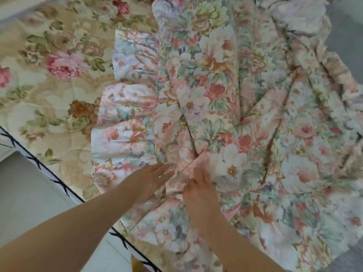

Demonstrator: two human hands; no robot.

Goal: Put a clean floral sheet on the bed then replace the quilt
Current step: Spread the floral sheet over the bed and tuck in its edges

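your left hand point(151, 178) lies flat, fingers straight, on the crumpled pastel floral ruffled sheet point(225, 114) | right hand point(198, 190) pinches a fold | sheet's heaped over the cream rose-print quilted bed cover point(49, 71) | pale floor point(23, 193) at left

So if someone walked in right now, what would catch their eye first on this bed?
First, the crumpled floral sheet with its ruffled edge, heaped over the middle and right of the bed. Next, the two hands at its near edge: the left hand lies flat with straight fingers, the right hand pinches a fold. At left lies the quilted cover with big pink roses.
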